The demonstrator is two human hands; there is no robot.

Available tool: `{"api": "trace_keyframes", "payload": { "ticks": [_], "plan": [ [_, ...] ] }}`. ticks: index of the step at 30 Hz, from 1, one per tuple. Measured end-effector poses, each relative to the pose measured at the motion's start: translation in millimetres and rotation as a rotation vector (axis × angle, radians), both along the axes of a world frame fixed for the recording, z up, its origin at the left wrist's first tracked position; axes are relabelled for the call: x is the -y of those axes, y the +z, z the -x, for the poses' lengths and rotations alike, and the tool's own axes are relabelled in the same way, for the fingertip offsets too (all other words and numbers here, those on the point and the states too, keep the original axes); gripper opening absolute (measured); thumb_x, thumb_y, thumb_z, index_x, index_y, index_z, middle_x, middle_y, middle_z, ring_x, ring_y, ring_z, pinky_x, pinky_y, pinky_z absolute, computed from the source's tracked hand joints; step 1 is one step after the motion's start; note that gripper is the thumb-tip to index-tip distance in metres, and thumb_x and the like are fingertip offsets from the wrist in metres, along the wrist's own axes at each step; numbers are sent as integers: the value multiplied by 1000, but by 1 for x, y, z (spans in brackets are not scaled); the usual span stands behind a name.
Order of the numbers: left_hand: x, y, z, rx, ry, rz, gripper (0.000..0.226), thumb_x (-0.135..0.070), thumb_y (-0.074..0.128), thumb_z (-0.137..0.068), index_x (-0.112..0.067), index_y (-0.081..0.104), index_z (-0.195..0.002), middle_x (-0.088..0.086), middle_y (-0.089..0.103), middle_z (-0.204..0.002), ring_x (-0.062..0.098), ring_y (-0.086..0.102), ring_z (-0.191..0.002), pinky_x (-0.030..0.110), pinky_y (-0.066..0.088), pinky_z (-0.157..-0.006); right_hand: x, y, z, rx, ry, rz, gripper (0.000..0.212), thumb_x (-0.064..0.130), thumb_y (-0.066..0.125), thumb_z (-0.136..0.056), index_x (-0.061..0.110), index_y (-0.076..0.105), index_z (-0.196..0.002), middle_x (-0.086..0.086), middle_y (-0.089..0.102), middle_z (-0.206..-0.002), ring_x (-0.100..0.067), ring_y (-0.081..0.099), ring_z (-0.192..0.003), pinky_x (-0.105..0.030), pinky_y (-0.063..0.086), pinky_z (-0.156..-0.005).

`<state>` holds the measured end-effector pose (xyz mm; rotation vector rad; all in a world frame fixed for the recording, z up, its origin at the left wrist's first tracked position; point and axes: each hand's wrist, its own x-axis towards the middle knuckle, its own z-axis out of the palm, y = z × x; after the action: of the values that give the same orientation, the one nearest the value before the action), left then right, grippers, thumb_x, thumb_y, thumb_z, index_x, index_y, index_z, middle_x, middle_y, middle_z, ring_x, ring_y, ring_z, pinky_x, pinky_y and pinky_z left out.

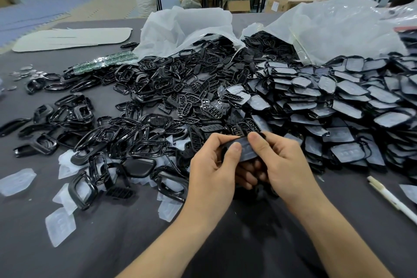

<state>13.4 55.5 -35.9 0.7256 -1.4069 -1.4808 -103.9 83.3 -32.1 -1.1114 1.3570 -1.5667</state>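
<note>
Both my hands meet over the near middle of the dark table (45, 244). Between them is a black key-fob shell with a clear film-like pad on top (244, 148). My left hand (212, 174) grips its left side, thumb on top. My right hand (286, 171) pinches its right side, thumb pressed on the upper edge. Fingers of both hands curl under the part and hide its underside.
Heaps of black plastic frames (135, 124), button inserts (203, 101) and film-covered shells (349, 101) spill from two white bags (187, 27). Loose clear pads (61, 228) lie at left. A white pen (392, 201) lies at right. Green circuit boards (106, 61) and coin cells (24, 72) sit far left.
</note>
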Motion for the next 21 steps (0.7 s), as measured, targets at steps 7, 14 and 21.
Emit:
{"api": "trace_keyframes", "payload": {
  "ticks": [7, 14, 21],
  "plan": [
    [0, -2, 1, 14, 28, 54, 12, -6, 48, -99, -11, 57, -93, 6, 65, -56, 17, 62, -44, 22, 49, -43, -1, 1, 5, 113, 27, -30, 58, 57, 47, -88, 5, 69, -74, -14, 60, -58, -20, 49, -46, -25, 35, -42],
    [1, -3, -1, 58, 65, 83, 10, -10, 52, -98, -16, 59, -92, 6, 68, -63, 19, 63, -45, 25, 50, -44, -3, 6, 6, -63, -71, 9, 26, 15, 59, -93, 13, 66, -69, -4, 59, -58, -14, 52, -50, -21, 43, -44],
    [5, -8, -3, 286, 205, 340, 7, -32, 53, -91, -29, 58, -94, -6, 69, -73, 16, 66, -57, 42, 55, -54, -4, 5, 5, -92, -87, -15, 21, 13, 56, -94, 11, 66, -76, -2, 59, -62, -15, 53, -57, -24, 46, -52]
  ]
}}
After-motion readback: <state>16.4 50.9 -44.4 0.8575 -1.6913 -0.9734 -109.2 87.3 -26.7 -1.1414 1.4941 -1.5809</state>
